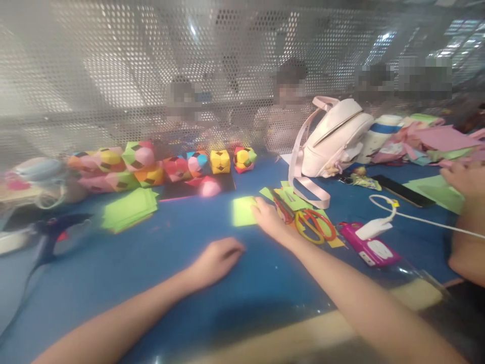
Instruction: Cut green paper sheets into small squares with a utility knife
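Observation:
My right hand [270, 217] is closed on the right edge of a small yellow-green paper square [243, 211] at the middle of the blue table [170, 263]. My left hand [220, 258] rests on the table nearer to me, its fingers curled in and nothing showing in them. Just right of my right hand lie scissors with yellow and red handles [314, 227], on top of green paper strips [291, 198]. Farther left sits a stack of yellow-green paper sheets [131, 208].
Colourful folded paper balls [139, 155] line the back, before a perforated metal screen [125, 65]. A dark glue gun [53, 235] lies left. At right are a pale pink backpack [335, 139], a purple tissue pack [369, 245], a phone [403, 191] and another person's arm [470, 227].

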Tool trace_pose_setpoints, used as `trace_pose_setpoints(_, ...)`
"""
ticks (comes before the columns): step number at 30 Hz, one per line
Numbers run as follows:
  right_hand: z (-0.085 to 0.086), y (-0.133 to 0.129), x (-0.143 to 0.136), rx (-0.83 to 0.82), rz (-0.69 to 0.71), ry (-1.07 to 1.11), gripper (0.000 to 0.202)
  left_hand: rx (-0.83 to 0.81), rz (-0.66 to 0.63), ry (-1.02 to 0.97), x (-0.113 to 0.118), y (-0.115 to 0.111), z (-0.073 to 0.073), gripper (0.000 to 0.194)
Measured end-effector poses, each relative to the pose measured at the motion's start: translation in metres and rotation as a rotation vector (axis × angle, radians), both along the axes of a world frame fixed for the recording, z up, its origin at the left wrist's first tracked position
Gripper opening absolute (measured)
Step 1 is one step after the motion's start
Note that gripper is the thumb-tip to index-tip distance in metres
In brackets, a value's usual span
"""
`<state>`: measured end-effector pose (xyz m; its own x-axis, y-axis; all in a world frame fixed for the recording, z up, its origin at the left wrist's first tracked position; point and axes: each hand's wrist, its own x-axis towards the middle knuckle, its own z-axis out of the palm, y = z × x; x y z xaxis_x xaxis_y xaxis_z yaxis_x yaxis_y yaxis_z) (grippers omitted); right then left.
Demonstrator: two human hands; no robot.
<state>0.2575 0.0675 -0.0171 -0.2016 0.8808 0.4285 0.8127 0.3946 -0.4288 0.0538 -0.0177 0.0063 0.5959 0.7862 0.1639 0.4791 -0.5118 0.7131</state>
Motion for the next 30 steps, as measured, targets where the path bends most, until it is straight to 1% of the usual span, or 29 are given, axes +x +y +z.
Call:
trace_pose_setpoints(4,0.009,-0.007,-0.005,-0.097,-0.096,0.063,0.028,0.059,-0.027,-0.01,0.0,-0.001,-0.003,0.021)
trace_pose_setpoints(6,0.019,-0.007,-0.007,-0.141,-0.131,0.08,0.026,0.092,-0.046,-0.021,-0.001,-0.002,-0.005,0.021)
trace_pose_setpoints(8,0.032,0.0,-0.007,-0.181,-0.151,0.081,0.024,0.121,-0.078,-0.027,-0.002,-0.003,-0.007,0.022)
trace_pose_setpoints(10,0.048,0.016,-0.007,-0.214,-0.16,0.069,0.023,0.145,-0.111,-0.03,-0.004,-0.003,-0.008,0.023)
trace_pose_setpoints(12,0.064,0.04,-0.006,-0.235,-0.164,0.05,0.022,0.162,-0.134,-0.032,-0.006,-0.004,-0.009,0.023)
trace_pose_setpoints(14,0.073,0.066,-0.005,-0.267,-0.154,0.027,0.024,0.178,-0.149,-0.037,-0.007,-0.005,-0.009,0.024)
trace_pose_setpoints(15,0.075,0.078,-0.005,-0.287,-0.144,0.013,0.024,0.186,-0.156,-0.036,-0.008,-0.005,-0.009,0.024)
trace_pose_setpoints(18,0.069,0.104,-0.004,-0.361,-0.119,-0.041,0.024,0.206,-0.176,-0.032,-0.01,-0.006,-0.01,0.025)
trace_pose_setpoints(21,0.055,0.116,-0.001,-0.414,-0.111,-0.13,0.023,0.199,-0.19,-0.032,-0.013,-0.007,-0.011,0.025)
trace_pose_setpoints(25,0.042,0.12,0.003,-0.402,-0.143,-0.27,0.028,0.181,-0.213,-0.021,-0.015,-0.006,-0.013,0.024)
trace_pose_setpoints(30,0.038,0.116,-0.002,-0.407,-0.238,-0.415,0.035,0.196,-0.215,-0.039,-0.015,-0.005,-0.012,0.024)
